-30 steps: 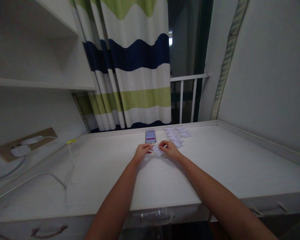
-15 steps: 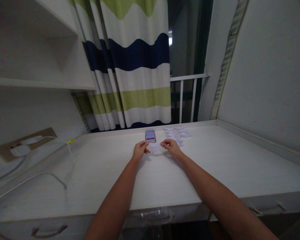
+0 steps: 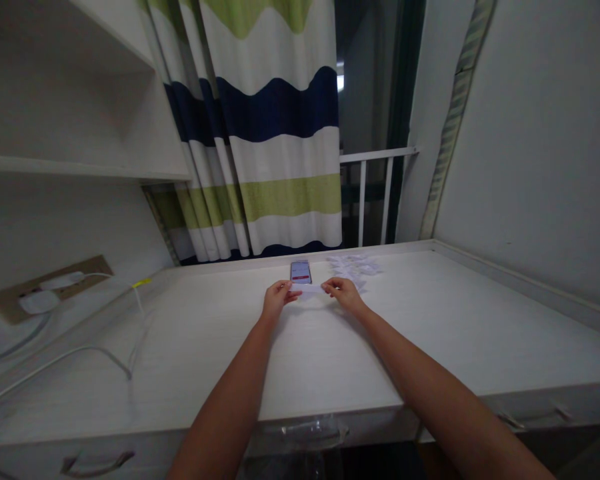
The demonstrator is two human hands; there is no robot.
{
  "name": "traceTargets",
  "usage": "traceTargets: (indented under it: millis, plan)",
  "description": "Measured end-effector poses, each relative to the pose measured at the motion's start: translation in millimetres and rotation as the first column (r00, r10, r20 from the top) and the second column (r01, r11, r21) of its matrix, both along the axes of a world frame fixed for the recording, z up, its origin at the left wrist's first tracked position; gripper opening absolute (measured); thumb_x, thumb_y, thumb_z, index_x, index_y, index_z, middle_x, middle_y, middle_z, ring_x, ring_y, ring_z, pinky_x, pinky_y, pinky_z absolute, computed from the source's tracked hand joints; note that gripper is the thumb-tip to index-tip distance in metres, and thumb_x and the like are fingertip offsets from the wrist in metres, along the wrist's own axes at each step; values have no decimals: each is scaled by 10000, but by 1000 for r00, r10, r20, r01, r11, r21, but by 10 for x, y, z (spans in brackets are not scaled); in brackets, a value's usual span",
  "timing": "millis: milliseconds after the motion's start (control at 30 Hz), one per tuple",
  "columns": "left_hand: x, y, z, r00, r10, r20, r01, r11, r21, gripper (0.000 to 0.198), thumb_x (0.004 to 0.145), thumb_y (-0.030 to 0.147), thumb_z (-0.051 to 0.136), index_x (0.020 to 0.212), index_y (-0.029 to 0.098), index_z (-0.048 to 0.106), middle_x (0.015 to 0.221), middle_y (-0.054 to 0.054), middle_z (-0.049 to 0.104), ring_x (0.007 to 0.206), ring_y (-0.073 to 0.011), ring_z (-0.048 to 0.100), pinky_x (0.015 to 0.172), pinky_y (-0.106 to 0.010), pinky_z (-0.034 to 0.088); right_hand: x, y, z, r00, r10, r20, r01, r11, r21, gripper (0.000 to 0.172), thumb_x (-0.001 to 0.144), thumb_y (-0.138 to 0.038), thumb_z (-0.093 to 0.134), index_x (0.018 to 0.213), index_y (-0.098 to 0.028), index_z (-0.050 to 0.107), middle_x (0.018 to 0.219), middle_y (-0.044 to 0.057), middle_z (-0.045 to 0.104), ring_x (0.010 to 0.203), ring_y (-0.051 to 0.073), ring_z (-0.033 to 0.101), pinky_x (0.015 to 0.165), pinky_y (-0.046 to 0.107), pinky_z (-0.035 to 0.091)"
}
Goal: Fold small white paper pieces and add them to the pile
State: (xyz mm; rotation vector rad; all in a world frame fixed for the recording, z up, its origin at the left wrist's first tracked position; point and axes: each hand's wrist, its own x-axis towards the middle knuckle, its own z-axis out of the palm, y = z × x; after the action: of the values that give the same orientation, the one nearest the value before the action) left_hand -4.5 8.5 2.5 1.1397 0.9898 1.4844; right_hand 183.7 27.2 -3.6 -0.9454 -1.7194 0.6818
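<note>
Between my two hands a narrow strip of white paper (image 3: 307, 288) is stretched out just above the desk. My left hand (image 3: 278, 299) pinches its left end between thumb and fingers. The right end is pinched by my right hand (image 3: 342, 293). Directly behind the strip lies a phone (image 3: 301, 271) with a lit screen that has a red bar near its bottom. A loose heap of small white paper pieces (image 3: 354, 265) lies beyond my right hand; their exact shape is too small to make out.
The white desk (image 3: 205, 360) has drawers with handles along its front. A white cable (image 3: 103, 349) runs over its left side from plugs in a wall socket board (image 3: 10, 300). At the back hang a striped curtain (image 3: 285, 153) and a white railing (image 3: 375, 157).
The paper between my hands has gone from a wider, lower-hanging sheet to a narrow, level strip. My left hand has shifted slightly left; my right hand has hardly moved.
</note>
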Motion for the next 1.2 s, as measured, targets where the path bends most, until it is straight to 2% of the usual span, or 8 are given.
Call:
traceTargets:
  millis: [167, 367, 533, 633, 733, 900, 1000, 1200]
  plan:
    - [26, -41, 32, 999, -41, 4, 41, 998, -47, 193, 709, 268, 587, 785, 93, 568, 787, -80, 646, 653, -146, 638, 584, -217, 501, 23, 17, -9, 998, -41, -37, 42, 999, 12, 239, 684, -371, 494, 609, -153, 558, 553, -8, 517, 513, 96, 456, 491, 216, 382]
    - [35, -50, 59, 997, -68, 26, 69, 997, -42, 223, 703, 297, 594, 798, 96, 579, 830, -96, 652, 709, -159, 638, 596, -215, 499, 26, 35, -27, 997, -65, -50, 65, 998, 14, 243, 695, -385, 486, 657, -160, 567, 595, -3, 525, 531, 101, 460, 499, 222, 401]
    - [39, -68, 53, 991, -131, -29, 129, 989, -74, 274, 666, 343, 618, 756, 87, 583, 827, -109, 650, 654, -160, 633, 584, -239, 492, 26, 12, -2, 994, -96, -52, 96, 995, -12, 239, 683, -389, 501, 677, -160, 570, 487, -32, 459, 454, 88, 414, 440, 208, 350]
    - [47, -80, 24, 967, -228, -114, 216, 970, -107, 304, 601, 361, 665, 719, 90, 591, 828, -106, 645, 628, -158, 626, 587, -253, 484, 8, -9, 13, 994, -62, -91, 58, 997, -48, 256, 689, -407, 496, 721, -160, 554, 455, -46, 452, 398, 76, 394, 408, 202, 329]
    - [59, -84, -14, 931, -311, -191, 289, 948, -133, 350, 531, 374, 707, 725, 102, 603, 859, -101, 636, 631, -152, 618, 592, -256, 476, -27, -28, 20, 989, 5, -147, -14, 998, -57, 276, 686, -434, 502, 748, -165, 526, 495, -39, 497, 401, 73, 433, 411, 201, 360]
    - [95, -100, -30, 931, -307, -196, 289, 951, -114, 371, 436, 369, 751, 624, 104, 571, 1086, -125, 555, 618, -109, 585, 604, -272, 478, -66, -47, 43, 977, 77, -197, -88, 995, -48, 288, 672, -444, 525, 762, -171, 517, 559, -30, 523, 462, 83, 508, 440, 206, 414]
    - [112, -124, -13, 926, -324, -194, 304, 945, -124, 356, 446, 356, 749, 608, 102, 559, 1131, -134, 527, 626, -111, 587, 609, -277, 475, -70, -61, 66, 971, 93, -221, -106, 993, -45, 290, 666, -443, 539, 765, -171, 516, 583, -24, 528, 492, 92, 532, 456, 215, 432]
    - [114, -140, -2, 897, -374, -236, 344, 925, -160, 327, 503, 330, 726, 695, 116, 570, 1045, -122, 562, 613, -136, 604, 575, -273, 460, -79, -110, 103, 951, 160, -264, -181, 982, -56, 309, 659, -443, 558, 793, -169, 508, 625, -9, 555, 548, 110, 569, 504, 239, 456]
